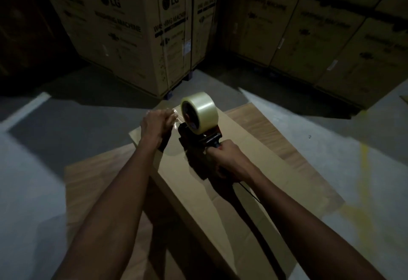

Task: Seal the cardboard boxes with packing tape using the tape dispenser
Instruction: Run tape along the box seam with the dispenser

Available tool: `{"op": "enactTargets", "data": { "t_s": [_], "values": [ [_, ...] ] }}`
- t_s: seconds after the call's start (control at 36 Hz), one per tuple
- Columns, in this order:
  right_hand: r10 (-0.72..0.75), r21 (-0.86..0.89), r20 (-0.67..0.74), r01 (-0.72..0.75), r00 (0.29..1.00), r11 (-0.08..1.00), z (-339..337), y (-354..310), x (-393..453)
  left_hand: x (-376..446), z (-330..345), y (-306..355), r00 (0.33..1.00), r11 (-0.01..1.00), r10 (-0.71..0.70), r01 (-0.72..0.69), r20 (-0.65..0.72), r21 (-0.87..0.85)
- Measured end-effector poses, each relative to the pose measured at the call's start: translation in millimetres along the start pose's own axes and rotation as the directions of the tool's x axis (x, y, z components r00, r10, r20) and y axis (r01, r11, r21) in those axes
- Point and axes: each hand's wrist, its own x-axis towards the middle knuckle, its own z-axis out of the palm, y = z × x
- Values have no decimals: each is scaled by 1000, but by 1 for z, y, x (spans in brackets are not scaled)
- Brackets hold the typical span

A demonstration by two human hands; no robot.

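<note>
A long brown cardboard box (220, 182) lies in front of me, its top facing up. On its far end stands a red tape dispenser (199, 140) with a roll of clear packing tape (199, 111). My right hand (225, 158) grips the dispenser's handle. My left hand (155, 125) is at the box's far left corner, pinching the loose end of clear tape (175, 117) drawn from the roll. A shiny strip of tape runs along the box top towards me.
The box rests on a wood-grain board (276, 129) lying on the grey concrete floor (44, 143). Tall stacked LG washing machine cartons (123, 26) stand at the back, with more cartons (331, 32) at the back right. A yellow floor mark (364, 169) is at right.
</note>
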Motion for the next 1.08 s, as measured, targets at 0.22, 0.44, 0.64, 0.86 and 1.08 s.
{"op": "enactTargets", "data": {
  "t_s": [0.22,0.44,0.64,0.86,1.08],
  "values": [
    [-18,28,-3,18,1000,999,0,1,-3,4,5,1,985,994,-92,82,145,74],
    [-7,111,41,2,999,994,-3,1,-6,2,7,10,978,991,-131,129,160,23],
    [-5,167,32,-1,999,986,-6,6,0,4,11,1,976,995,-42,61,215,-84],
    [-41,83,-9,42,999,996,-7,10,4,-1,11,7,977,993,-101,110,187,-40],
    [-48,61,-13,49,999,997,-6,11,3,-5,8,8,976,993,-95,106,194,-45]
  ]
}}
